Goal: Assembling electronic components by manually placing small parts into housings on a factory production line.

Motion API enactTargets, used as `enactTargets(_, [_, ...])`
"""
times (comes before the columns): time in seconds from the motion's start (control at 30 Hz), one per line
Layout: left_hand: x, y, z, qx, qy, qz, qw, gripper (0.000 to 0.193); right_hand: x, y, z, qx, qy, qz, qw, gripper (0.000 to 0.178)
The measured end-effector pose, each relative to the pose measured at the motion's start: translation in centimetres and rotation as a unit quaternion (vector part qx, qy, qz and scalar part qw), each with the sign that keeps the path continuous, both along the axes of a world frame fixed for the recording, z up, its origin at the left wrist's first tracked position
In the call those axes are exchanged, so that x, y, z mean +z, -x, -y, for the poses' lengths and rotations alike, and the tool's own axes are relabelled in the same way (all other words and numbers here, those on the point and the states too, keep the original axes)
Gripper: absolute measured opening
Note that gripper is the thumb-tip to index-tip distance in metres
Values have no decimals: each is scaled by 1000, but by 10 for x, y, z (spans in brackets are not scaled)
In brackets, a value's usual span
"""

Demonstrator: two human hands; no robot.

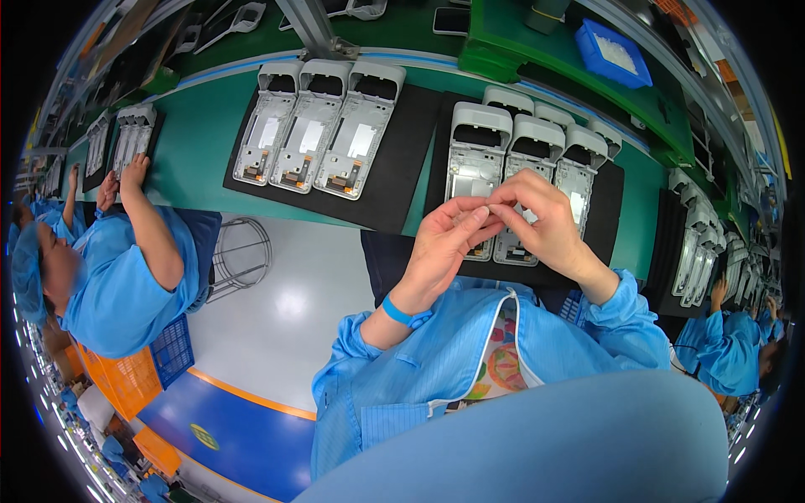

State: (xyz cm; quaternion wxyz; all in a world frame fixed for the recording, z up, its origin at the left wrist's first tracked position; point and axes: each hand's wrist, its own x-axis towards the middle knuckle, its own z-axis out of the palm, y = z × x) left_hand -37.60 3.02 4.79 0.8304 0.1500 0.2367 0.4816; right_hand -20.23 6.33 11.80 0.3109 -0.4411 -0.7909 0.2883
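Observation:
My left hand and my right hand meet at the fingertips above the workbench. Both pinch at one spot, and whatever lies between the fingers is too small or too covered to make out. Just below and behind them lie several light grey plastic device housings on a black mat. Each housing has a dark open hood at its far end and a flat tray with small parts at the near end. My hands cover part of the middle ones. A blue band circles my left wrist.
Three more housings lie on another black mat to the left. A green raised shelf holds a blue bin of small white parts. Co-workers in blue sit at left and right. A metal stool stands left.

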Motion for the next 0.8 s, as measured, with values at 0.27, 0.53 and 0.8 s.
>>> enactTargets(0.27, [5, 16, 3, -6, -10, -66, 998, 25, 15, 13, -8, 93, -204, 172, 959, 20])
enactTargets(0.53, [-6, 49, -7, 136, -21, -76, 988, 35, -32, 12, -63, 75, -338, 183, 920, 19])
enactTargets(0.8, [-17, 47, -11, 126, -25, -52, 990, 43, -42, 14, -71, 115, -380, 222, 890, 30])
